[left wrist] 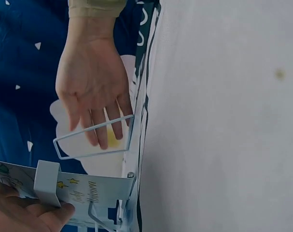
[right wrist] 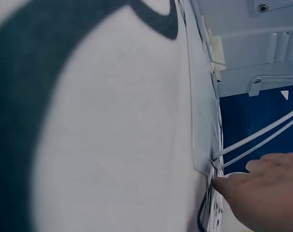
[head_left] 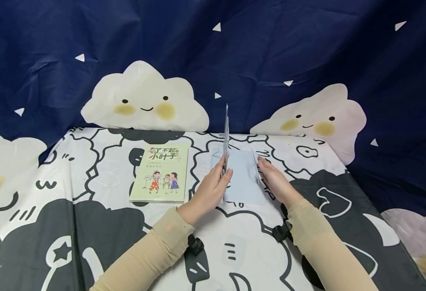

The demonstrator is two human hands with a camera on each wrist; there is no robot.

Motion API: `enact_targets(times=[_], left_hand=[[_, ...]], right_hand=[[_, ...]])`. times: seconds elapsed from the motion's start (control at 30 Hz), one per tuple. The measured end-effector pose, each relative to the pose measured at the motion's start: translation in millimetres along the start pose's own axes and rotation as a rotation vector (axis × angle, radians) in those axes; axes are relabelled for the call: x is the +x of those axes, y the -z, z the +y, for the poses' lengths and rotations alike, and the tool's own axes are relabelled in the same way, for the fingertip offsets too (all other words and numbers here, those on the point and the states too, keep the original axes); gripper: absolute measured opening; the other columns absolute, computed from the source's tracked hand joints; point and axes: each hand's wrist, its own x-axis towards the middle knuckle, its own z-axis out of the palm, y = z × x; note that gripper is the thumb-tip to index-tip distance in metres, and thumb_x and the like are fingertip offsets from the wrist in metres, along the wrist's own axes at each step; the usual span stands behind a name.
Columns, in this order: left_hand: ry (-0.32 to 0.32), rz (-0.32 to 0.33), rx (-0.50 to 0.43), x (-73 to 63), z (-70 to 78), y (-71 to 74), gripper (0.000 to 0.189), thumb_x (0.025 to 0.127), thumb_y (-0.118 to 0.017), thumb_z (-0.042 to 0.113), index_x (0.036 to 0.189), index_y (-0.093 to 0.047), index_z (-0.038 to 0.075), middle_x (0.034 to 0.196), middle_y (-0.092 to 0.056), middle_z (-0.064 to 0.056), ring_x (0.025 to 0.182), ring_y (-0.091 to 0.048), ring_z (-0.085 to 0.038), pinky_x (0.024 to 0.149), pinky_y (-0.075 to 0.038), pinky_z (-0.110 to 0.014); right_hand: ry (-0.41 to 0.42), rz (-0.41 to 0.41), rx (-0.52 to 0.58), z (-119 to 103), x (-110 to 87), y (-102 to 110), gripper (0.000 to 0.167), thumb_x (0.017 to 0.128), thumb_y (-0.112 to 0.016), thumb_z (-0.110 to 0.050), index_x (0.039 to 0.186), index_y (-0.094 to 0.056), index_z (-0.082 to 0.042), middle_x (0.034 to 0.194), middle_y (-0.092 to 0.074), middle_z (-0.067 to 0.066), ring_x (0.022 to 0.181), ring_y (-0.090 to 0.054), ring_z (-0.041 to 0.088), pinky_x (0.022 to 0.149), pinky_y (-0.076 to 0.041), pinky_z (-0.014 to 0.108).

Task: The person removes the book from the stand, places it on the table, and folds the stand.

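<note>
A pale blue book stand (head_left: pixel 247 176) lies with its flat base on the cloth and its printed panel (left wrist: pixel 105 190) upright, seen nearly edge-on in the head view. My left hand (head_left: pixel 213 178) pinches this panel by its near side; in the left wrist view the fingers lie beside a light clip (left wrist: pixel 47 183). A wire loop (left wrist: pixel 93 126) stands up from the stand's right side. Beside the loop is my right hand (head_left: pixel 276 182), its fingers straight (left wrist: pixel 95 77); whether it touches the wire I cannot tell. The right wrist view shows thin wire bars (right wrist: pixel 257 137) near this hand.
A light green book (head_left: pixel 160 173) with cartoon figures lies flat left of the stand. Beneath everything is a black-and-white patterned cloth (head_left: pixel 231 234). A dark blue curtain (head_left: pixel 184 36) with clouds hangs behind the table's far edge.
</note>
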Motion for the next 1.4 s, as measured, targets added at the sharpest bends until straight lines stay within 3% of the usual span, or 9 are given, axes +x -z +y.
enact_targets(times=[0.2, 0.5, 0.9, 1.13, 1.4], left_hand=[[-0.007, 0.004, 0.007, 0.8, -1.7, -0.6, 0.062, 0.108, -0.031, 0.039, 0.159, -0.014, 0.007, 0.163, -0.024, -0.015, 0.149, -0.027, -0.030, 0.123, -0.024, -0.042], [-0.003, 0.005, 0.005, 0.6, -1.8, 0.3, 0.063, 0.108, -0.031, 0.040, 0.159, -0.014, 0.008, 0.162, -0.026, -0.015, 0.148, -0.029, -0.032, 0.122, -0.026, -0.044], [0.005, 0.008, -0.013, 0.5, -2.0, 0.7, 0.062, 0.108, -0.033, 0.039, 0.159, -0.015, 0.008, 0.161, -0.028, -0.017, 0.147, -0.031, -0.033, 0.121, -0.027, -0.045], [0.028, -0.010, -0.033, 0.5, -3.5, 0.2, 0.064, 0.108, -0.034, 0.041, 0.159, -0.016, 0.009, 0.159, -0.031, -0.021, 0.143, -0.038, -0.036, 0.118, -0.034, -0.046], [0.060, -0.041, -0.061, 0.6, -6.6, -1.2, 0.066, 0.107, -0.037, 0.044, 0.159, -0.016, 0.011, 0.159, -0.032, -0.019, 0.138, -0.046, -0.035, 0.112, -0.042, -0.042]], right_hand=[[-0.084, -0.023, -0.173, -3, 6.2, -5, 0.065, 0.108, -0.029, -0.041, 0.160, -0.001, -0.014, 0.168, 0.007, 0.008, 0.154, 0.010, 0.030, 0.124, 0.000, 0.054], [-0.121, -0.069, -0.357, -6, 10.6, -13, 0.068, 0.107, -0.035, -0.038, 0.160, 0.000, -0.016, 0.168, 0.009, 0.008, 0.154, 0.012, 0.033, 0.122, 0.001, 0.060], [-0.068, -0.075, -0.652, -2, 19.7, -20, 0.063, 0.106, -0.037, -0.023, 0.157, -0.011, 0.001, 0.166, 0.003, 0.019, 0.153, 0.010, 0.038, 0.123, 0.004, 0.055], [-0.083, -0.047, -0.614, -2, 17.3, -20, 0.062, 0.106, -0.038, -0.026, 0.158, -0.013, -0.001, 0.166, 0.000, 0.017, 0.154, 0.006, 0.036, 0.123, 0.002, 0.055], [-0.127, -0.020, -0.437, -4, 5.5, -11, 0.062, 0.106, -0.040, -0.029, 0.159, -0.015, -0.007, 0.166, -0.010, 0.017, 0.153, -0.005, 0.039, 0.123, -0.010, 0.058]])
